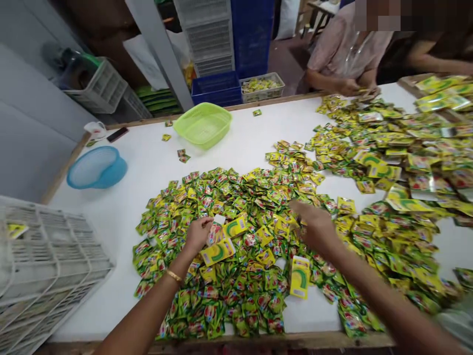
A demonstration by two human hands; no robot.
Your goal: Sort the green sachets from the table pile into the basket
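My left hand (197,236), with a gold bangle at the wrist, pinches the edge of a flat printed packet (216,230) with a white end and a red picture. Two yellow packets with a green curved print lie beside it, one of them a yellow packet (219,252) just below. Under both hands spreads a large heap of small green and yellow sachets (236,296). My right hand (316,229) is over the right part of this heap, smeared by motion, so what its fingers do is hidden. Another yellow packet (300,277) lies flat below it.
A green basket (203,125), a blue basin (96,167) and a phone (117,134) are on the white table (144,153). At the left stands a white crate (55,266). More packets (417,162) pile up at the right. Across the table, a person's hands (358,88) handle sachets.
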